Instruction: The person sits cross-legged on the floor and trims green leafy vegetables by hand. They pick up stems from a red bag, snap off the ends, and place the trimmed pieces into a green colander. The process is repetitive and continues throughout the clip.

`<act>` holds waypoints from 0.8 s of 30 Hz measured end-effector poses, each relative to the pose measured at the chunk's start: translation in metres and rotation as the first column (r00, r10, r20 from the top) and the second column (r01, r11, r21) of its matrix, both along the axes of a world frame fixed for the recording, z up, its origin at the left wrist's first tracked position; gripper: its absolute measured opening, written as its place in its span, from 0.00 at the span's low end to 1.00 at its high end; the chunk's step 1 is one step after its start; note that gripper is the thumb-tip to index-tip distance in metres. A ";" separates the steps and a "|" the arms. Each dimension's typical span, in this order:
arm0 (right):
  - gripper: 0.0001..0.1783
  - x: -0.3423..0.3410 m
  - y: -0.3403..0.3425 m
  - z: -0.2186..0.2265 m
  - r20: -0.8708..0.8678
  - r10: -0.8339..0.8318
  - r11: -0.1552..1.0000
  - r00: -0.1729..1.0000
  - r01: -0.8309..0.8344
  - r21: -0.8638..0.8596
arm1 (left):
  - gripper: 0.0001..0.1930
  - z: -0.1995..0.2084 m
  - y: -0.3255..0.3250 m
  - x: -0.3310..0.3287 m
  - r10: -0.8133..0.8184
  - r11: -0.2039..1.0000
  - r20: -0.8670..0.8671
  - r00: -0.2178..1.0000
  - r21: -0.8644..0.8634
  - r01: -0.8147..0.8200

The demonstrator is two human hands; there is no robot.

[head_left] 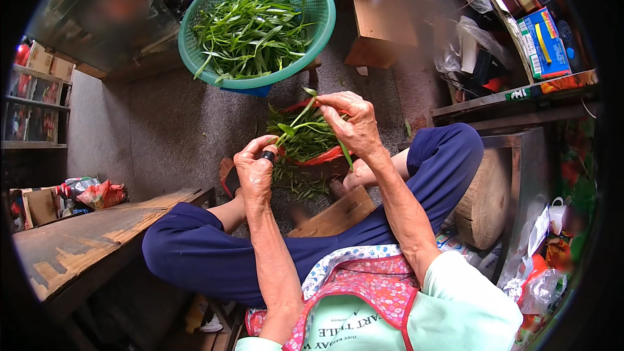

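A leafy green stem [301, 116], which looks like water spinach, stretches between my two hands. My left hand [255, 168] pinches its lower end and wears a black band [268, 155] on one digit. Further right and higher, my right hand [354, 123] has thumb and fingertips closed on the upper part, close to a small leaf. Beneath the hands, a heap of greens [302, 142] lies in and around a red plastic bag [330, 155] on the floor. Beyond it, a green colander [323, 39] holds many loose leafy stems [253, 32].
A worn wooden bench [97, 234] stands at my left, and a wooden block [338, 213] sits between my legs. Ahead to the right is a brown wooden box or stool [380, 16]. Cluttered shelves with a blue box [545, 42] line the right side.
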State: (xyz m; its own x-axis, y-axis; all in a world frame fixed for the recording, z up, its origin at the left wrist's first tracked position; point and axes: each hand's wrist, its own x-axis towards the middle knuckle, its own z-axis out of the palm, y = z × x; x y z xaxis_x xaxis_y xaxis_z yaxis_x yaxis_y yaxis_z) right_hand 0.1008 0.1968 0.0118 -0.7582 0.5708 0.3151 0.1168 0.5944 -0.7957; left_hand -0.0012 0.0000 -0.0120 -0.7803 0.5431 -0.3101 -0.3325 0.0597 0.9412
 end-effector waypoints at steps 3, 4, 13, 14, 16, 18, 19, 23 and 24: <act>0.07 -0.003 -0.012 0.022 0.057 0.124 0.930 0.991 -0.136 0.342 | 0.10 0.003 0.002 0.002 -0.068 0.996 -0.110 0.992 0.055 0.075; 0.08 -0.007 -0.018 0.023 0.066 0.202 0.923 0.977 -0.212 0.320 | 0.10 0.004 0.004 0.004 -0.054 0.996 -0.141 0.989 0.066 0.064; 0.06 -0.017 -0.039 0.004 0.205 0.330 0.790 0.922 -0.388 0.474 | 0.19 0.012 0.015 0.011 -0.036 0.999 -0.156 0.987 0.019 0.039; 0.06 -0.019 -0.038 0.005 0.192 0.348 0.786 0.918 -0.397 0.474 | 0.19 0.013 0.015 0.011 -0.034 0.999 -0.164 0.986 0.036 0.040; 0.06 -0.023 -0.035 0.010 0.166 0.382 0.777 0.909 -0.413 0.474 | 0.19 0.020 0.013 0.010 -0.041 0.996 -0.132 0.990 0.068 0.050; 0.04 -0.028 -0.028 0.018 0.073 0.374 0.836 0.925 -0.370 0.405 | 0.19 0.024 0.014 0.010 0.012 0.985 -0.064 0.998 0.173 -0.001; 0.03 -0.031 -0.023 0.024 0.020 0.337 0.876 0.941 -0.321 0.359 | 0.20 0.026 0.013 0.007 0.018 0.966 -0.006 1.000 0.258 -0.016; 0.03 -0.061 0.001 0.073 -0.432 0.009 0.989 0.902 -0.071 -0.129 | 0.19 -0.001 0.005 -0.003 0.291 0.894 0.143 0.946 0.312 -0.322; 0.05 -0.076 0.006 0.083 -0.625 -0.069 0.951 0.778 -0.137 -0.276 | 0.20 -0.024 -0.002 -0.006 0.336 0.899 0.057 0.940 0.279 -0.338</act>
State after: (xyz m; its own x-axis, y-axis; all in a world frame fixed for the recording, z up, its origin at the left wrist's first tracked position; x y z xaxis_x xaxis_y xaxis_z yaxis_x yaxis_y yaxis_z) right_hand 0.0245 0.2031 0.0944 -0.4749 0.6903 0.5458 -0.4786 0.3179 -0.8184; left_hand -0.0076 -0.0017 -0.0361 -0.9305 0.3130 -0.1903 -0.2927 -0.3229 0.9000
